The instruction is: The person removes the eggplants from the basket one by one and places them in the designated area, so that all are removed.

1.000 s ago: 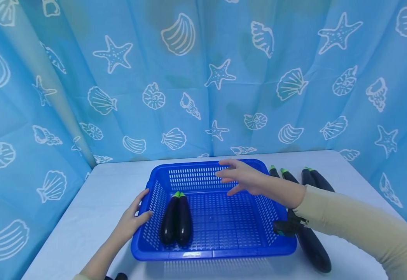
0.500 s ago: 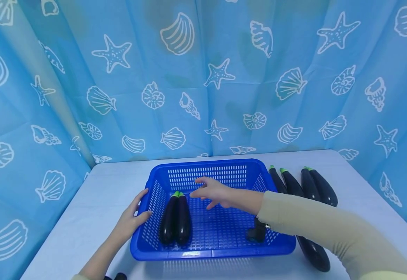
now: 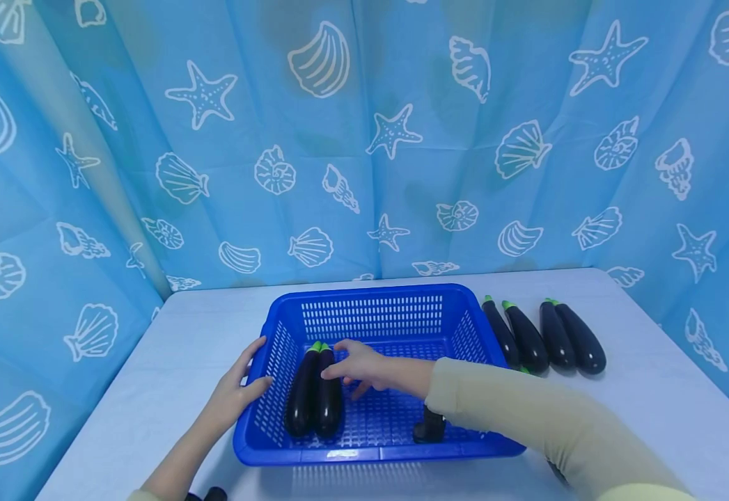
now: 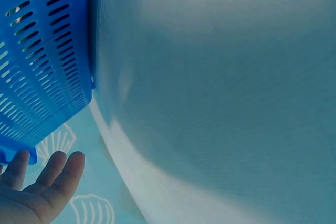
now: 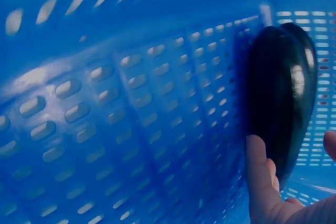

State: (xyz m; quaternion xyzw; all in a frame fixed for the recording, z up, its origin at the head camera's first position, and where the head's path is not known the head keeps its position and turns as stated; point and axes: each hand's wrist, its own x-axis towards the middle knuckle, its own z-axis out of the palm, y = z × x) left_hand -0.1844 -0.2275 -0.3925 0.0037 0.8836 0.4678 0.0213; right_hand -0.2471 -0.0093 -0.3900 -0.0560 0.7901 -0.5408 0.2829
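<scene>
- Two eggplants (image 3: 329, 403) lie side by side, touching, in the left part of the blue basket (image 3: 402, 454), green stems toward its back wall.
- And the right hand (image 3: 364, 367) has just swept left and down, from above the basket to the right-hand eggplant!
- Its fingers are spread, not closed; whether they touch is hard to call, but that eggplant now looks within grasp.
- The left hand (image 3: 239, 390) hasn't budged: loosely extended fingers resting at the left rim, perhaps steadying things.
- Out on the white table (image 3: 132, 403), four more eggplants (image 3: 582, 341) lie right of the basket; the sleeve (image 3: 508, 396) mostly hides another.
- Obstacles? That sleeve crosses the right rim, and the touching pair leaves little finger room between.
</scene>
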